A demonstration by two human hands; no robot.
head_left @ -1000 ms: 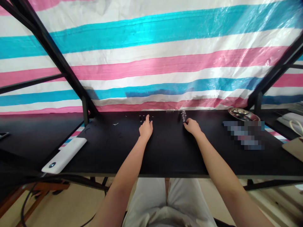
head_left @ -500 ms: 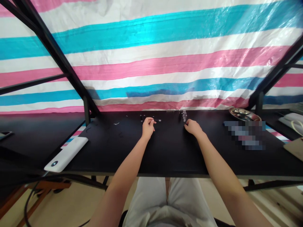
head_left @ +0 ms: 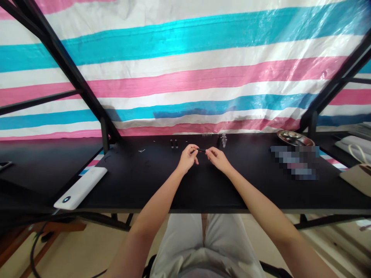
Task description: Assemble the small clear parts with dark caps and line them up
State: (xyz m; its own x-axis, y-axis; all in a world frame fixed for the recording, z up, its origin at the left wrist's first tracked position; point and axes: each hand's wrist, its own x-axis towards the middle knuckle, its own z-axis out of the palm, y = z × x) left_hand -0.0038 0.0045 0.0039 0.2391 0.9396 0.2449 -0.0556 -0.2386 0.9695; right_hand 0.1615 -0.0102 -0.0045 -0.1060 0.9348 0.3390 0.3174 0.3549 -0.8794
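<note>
My left hand [head_left: 188,159] and my right hand [head_left: 218,159] meet above the black table, fingertips closed on opposite ends of a small dark stick-shaped piece [head_left: 201,150]. The piece lies level between them; its exact kind is too small to tell. Just beyond my left hand, two short dark cylinders [head_left: 174,144] with pale ends stand side by side on the tabletop. Behind my right hand sits a cluster of small clear pieces [head_left: 224,140], with a dark piece [head_left: 219,141] beside it. A row of tiny metallic bits [head_left: 207,135] lies along the back edge.
Thin white scraps [head_left: 142,150] lie to the left on the black table [head_left: 145,185]. A white rectangular device [head_left: 82,188] with a cable rests at the left front. A shiny metal dish [head_left: 295,138] sits back right, near a pixelated patch. Striped sheeting [head_left: 185,77] hangs behind.
My right hand has moved left from beside the clear pieces to meet my left hand, which shifted slightly right. The dark stick-shaped piece now spans both hands, and both dark cylinders show.
</note>
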